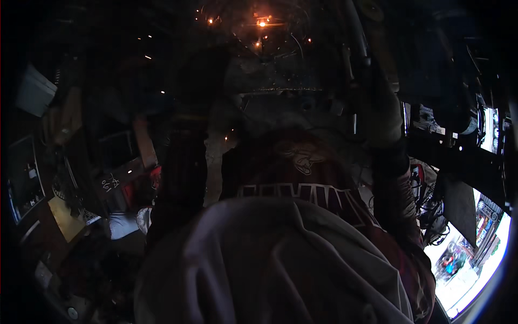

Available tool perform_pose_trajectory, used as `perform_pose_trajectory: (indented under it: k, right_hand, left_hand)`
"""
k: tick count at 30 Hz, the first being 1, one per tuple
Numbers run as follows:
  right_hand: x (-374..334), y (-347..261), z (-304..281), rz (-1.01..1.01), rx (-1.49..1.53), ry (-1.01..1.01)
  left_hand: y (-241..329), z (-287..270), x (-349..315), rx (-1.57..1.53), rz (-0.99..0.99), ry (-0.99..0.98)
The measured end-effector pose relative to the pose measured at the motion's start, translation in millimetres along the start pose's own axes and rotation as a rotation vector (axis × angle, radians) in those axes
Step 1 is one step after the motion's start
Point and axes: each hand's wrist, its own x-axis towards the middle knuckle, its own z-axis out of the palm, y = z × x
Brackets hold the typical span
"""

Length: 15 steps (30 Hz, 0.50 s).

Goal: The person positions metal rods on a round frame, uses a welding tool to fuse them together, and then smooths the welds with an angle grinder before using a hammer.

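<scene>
A bright orange glow [262, 24] with scattered sparks burns at the top middle, over a dark work surface [259, 70]. My right hand [384, 110], seemingly in a pale glove, is right of centre at the end of a dim sleeve. A long dark tube-like bar [355, 32] runs beside it toward the top edge; whether my hand grips it is lost in shadow. My left hand [202, 70] is only a dark shape left of the glow. Its fingers do not show, nor anything it might hold.
Grey cloth [291, 254] and a dark red printed shirt [302, 167] fill the lower middle. A dark framed panel [26, 178], a yellowish sheet [66, 216] and a pale bundle [123, 224] are at left. Bright daylight enters through an opening [464, 270] at right.
</scene>
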Motion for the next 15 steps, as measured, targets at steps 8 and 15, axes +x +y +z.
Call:
perform_pose_trajectory:
  k: [8, 15]
  right_hand:
    - [4, -18, 2, -0.026, -0.064, -0.037]
    - [5, -14, 3, 0.044, -0.001, -0.065]
  left_hand:
    - [-4, 5, -8, 0.024, 0.034, 0.013]
    - [-4, 0, -4, 0.031, 0.1, 0.052]
